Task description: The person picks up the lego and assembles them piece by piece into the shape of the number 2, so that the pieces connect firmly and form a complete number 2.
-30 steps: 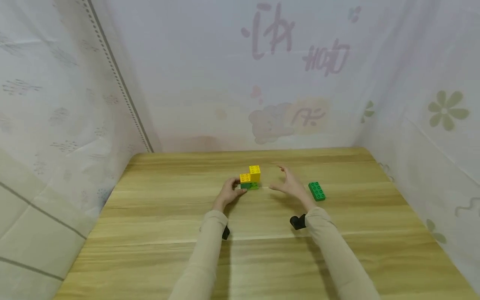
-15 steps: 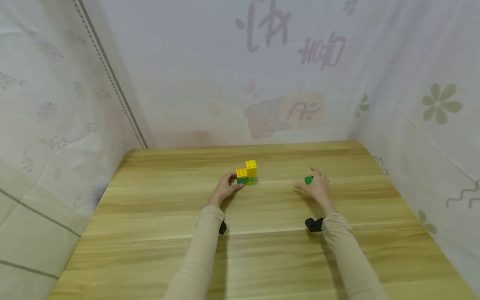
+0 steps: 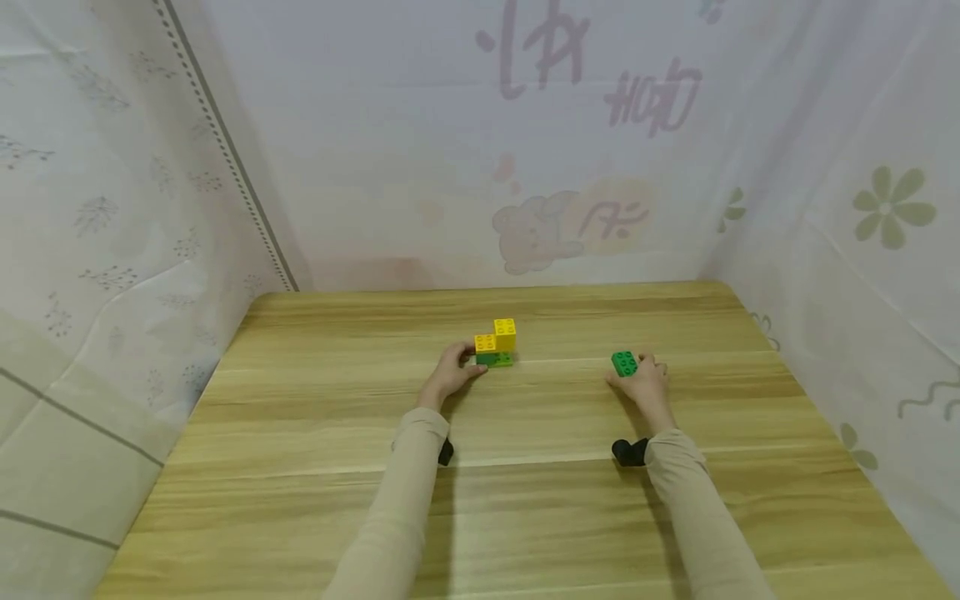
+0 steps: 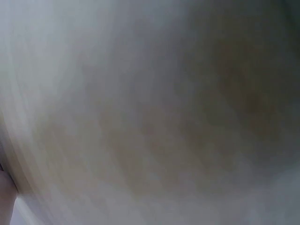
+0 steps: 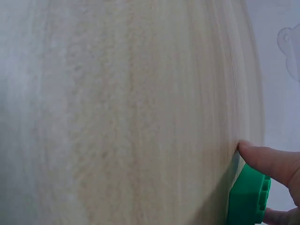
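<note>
My left hand (image 3: 452,372) grips the left side of a small stack of toy building bricks, thumb in front and fingers behind. The stack has a dark green brick (image 3: 487,359) and a light green one (image 3: 505,360) low down. An orange-yellow brick (image 3: 485,342) sits on the left, and a taller yellow brick (image 3: 505,335) rises on the right. Farther right, my right hand (image 3: 645,385) holds a loose green brick (image 3: 623,363), studs up, between thumb and fingers. In the right wrist view the thumb (image 5: 269,161) lies along that green brick (image 5: 247,197).
Both hands work over a wood-grain table (image 3: 540,500). Behind it hangs a pale printed curtain (image 3: 405,167), with more fabric at both sides. A black wrist mount (image 3: 630,452) sits under the right sleeve. The left wrist view is mostly blurred tabletop.
My right hand has moved right, away from the stack, and taken hold of the loose green brick, which has turned slightly. My left hand stays at the stack.
</note>
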The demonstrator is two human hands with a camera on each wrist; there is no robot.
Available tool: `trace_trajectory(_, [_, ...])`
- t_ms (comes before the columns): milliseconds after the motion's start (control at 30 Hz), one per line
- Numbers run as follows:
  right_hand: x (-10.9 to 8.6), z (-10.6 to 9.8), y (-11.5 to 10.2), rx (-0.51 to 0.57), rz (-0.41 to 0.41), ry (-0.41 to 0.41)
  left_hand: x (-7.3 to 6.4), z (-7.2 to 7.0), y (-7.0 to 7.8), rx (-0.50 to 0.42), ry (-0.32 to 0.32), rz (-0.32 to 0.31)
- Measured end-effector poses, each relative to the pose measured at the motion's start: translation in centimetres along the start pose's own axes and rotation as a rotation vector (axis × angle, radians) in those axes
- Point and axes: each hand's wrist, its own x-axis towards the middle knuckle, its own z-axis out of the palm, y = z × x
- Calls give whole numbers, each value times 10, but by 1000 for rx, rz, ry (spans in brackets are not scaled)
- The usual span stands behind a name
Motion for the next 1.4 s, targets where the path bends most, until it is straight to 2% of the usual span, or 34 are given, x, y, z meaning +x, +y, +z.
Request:
trace_trajectory(133, [0,1,0,34,20,12,1,-1,2,-3,-1,-8])
trace_trajectory(533, [0,2,3,62,-16,49,1,0,1,-22,4,-5])
trace_trajectory(833, [1,5,4,58,-18,53,0,0,-2,-18,10,14])
trace_trajectory(1400, [1,4,3,58,-25,73,-2,2,-2,-23,16,8])
